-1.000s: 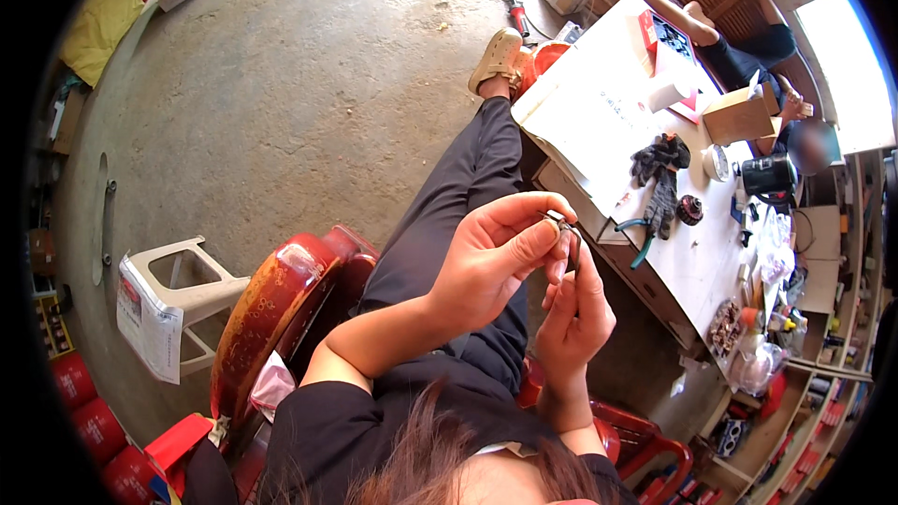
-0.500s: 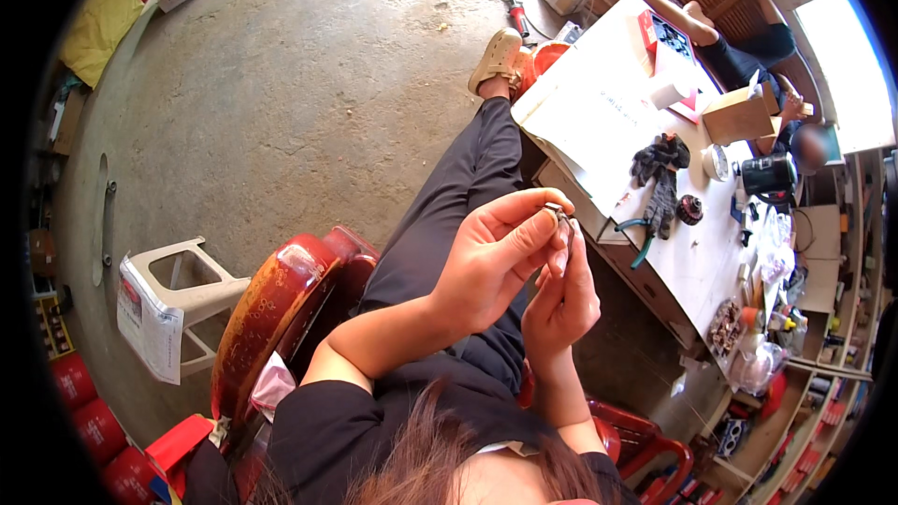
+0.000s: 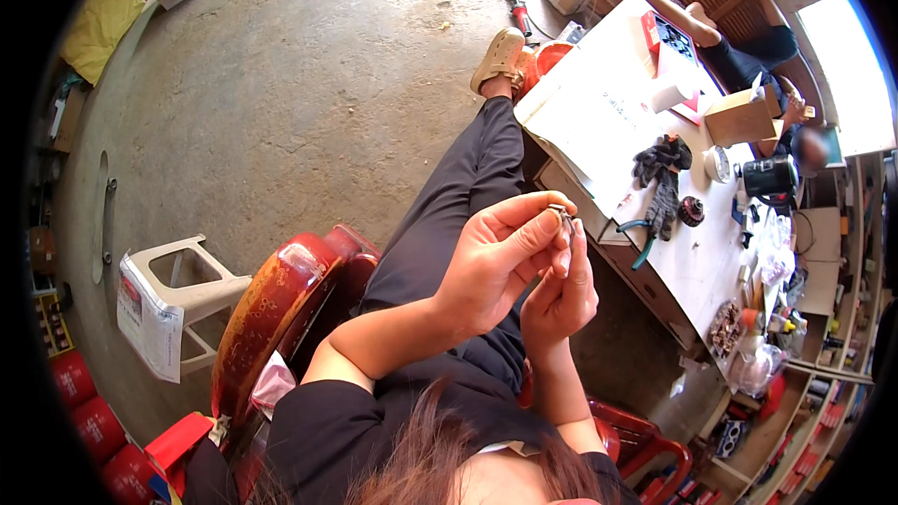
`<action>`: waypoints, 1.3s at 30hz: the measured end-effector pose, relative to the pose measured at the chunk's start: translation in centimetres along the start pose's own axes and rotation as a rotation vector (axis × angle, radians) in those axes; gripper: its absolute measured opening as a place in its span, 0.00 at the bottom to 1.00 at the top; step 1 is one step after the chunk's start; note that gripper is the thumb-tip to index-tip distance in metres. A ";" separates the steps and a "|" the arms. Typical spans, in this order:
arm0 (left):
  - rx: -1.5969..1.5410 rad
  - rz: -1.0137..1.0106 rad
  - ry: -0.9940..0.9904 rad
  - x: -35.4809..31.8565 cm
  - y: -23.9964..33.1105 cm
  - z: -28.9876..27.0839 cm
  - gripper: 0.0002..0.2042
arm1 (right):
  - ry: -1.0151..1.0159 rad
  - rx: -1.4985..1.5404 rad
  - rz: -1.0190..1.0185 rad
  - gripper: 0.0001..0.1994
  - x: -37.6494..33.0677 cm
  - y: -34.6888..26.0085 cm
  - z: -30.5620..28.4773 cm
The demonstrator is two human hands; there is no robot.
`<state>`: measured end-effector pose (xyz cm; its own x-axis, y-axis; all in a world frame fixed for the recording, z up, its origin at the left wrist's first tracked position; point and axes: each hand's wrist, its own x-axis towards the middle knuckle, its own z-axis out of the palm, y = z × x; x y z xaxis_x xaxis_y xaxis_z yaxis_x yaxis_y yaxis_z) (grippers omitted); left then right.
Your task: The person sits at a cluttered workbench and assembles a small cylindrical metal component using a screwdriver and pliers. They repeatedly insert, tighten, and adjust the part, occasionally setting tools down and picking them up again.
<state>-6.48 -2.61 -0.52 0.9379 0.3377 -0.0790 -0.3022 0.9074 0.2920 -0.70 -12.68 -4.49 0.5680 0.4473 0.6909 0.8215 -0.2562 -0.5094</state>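
Piece of metal (image 3: 558,209), small, pinched at the fingertips of the left hand (image 3: 500,262), thumb and forefinger nearly together. Right hand (image 3: 561,304) curled close beside it, fingertips raised to the piece; cannot tell whether they grip. Two-handed hold probably steadies so tiny a part. Gloves (image 3: 662,201) and teal-handled tool (image 3: 644,252) lie on counter (image 3: 690,285), right of right hand, presumably for easy reach.
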 end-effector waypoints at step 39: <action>-0.182 -0.231 -0.265 -0.1 -1.0 0.1 0.12 | -0.047 0.404 0.249 0.15 2.1 -1.1 -3.7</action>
<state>-6.25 -3.58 -0.70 0.9890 0.0652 0.1328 -0.0812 0.9895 0.1192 -0.19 -14.63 -0.57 0.7347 0.4549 0.5032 0.5698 -0.0114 -0.8217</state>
